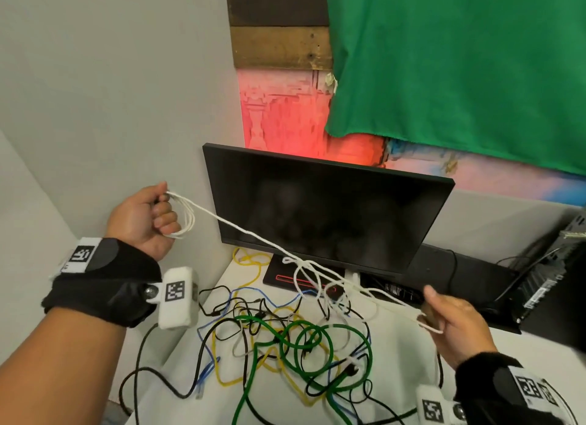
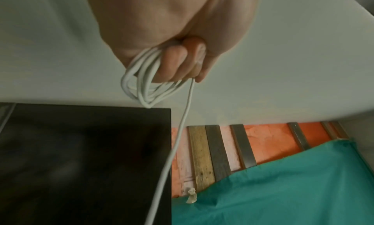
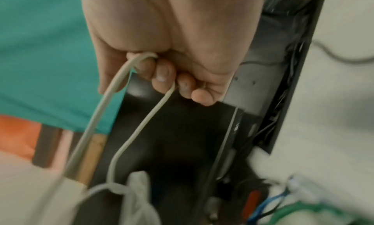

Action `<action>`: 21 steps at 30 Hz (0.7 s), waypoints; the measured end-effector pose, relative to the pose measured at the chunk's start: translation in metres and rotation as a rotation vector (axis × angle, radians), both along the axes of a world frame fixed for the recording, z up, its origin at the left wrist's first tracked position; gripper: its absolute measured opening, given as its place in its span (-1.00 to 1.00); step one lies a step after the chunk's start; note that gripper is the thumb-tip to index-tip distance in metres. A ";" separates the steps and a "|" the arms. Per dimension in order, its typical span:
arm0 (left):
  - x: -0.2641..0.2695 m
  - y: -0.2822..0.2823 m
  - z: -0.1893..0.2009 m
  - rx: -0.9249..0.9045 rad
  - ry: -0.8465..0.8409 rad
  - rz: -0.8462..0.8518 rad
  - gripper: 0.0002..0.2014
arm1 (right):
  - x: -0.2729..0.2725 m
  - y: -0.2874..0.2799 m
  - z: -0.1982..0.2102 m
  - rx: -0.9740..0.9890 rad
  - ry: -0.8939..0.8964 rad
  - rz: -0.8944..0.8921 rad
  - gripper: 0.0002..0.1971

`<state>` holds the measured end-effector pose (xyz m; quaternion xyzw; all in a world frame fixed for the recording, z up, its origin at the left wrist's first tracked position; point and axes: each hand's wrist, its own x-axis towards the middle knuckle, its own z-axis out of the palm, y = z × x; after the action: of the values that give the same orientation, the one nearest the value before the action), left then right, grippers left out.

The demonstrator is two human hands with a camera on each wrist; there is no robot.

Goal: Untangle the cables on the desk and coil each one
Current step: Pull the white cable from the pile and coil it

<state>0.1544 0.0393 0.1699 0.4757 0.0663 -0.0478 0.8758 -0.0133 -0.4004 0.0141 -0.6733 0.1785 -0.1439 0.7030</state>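
Observation:
My left hand (image 1: 158,217) is raised left of the monitor and grips several loops of a white cable (image 1: 187,217), seen close up as a coil (image 2: 141,86) hanging from the curled fingers (image 2: 174,63). From there the white cable (image 1: 253,234) runs taut down to the right. It passes through a knot-like tangle (image 1: 304,266) to my right hand (image 1: 450,317). That hand (image 3: 168,71) grips a bend of the cable (image 3: 119,78). A tangled pile of green (image 1: 317,345), yellow (image 1: 228,377), blue and black cables lies on the white desk (image 1: 399,345) below.
A dark monitor (image 1: 326,209) stands just behind the taut cable, its stand base (image 1: 285,277) on the desk. A black open computer case (image 1: 551,272) sits at the right. A grey wall (image 1: 111,107) is at the left and a green cloth (image 1: 459,60) hangs behind.

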 end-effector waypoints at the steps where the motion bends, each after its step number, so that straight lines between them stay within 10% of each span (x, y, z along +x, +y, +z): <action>1: 0.001 0.003 0.002 0.002 0.000 0.017 -0.66 | -0.003 -0.008 -0.009 -0.197 0.080 -0.052 -0.42; 5: 0.003 0.012 0.018 -0.067 -0.050 0.079 -0.72 | -0.017 -0.039 -0.050 -0.999 0.665 0.065 -0.48; 9: -0.003 0.000 0.034 -0.043 -0.143 0.017 -0.75 | -0.038 -0.057 -0.057 -1.110 1.027 0.127 -0.51; 15: -0.023 -0.068 0.020 0.183 -0.122 -0.254 -0.65 | 0.000 0.019 0.038 -1.187 0.758 -0.004 -0.60; 21: -0.035 -0.096 0.014 0.209 -0.119 -0.358 -0.65 | 0.036 0.137 0.097 -0.860 -0.061 0.255 -0.18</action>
<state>0.1194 -0.0564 0.1838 0.5701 -0.0666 -0.1670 0.8016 0.0231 -0.2637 0.1106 -0.9163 -0.0026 -0.1370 0.3764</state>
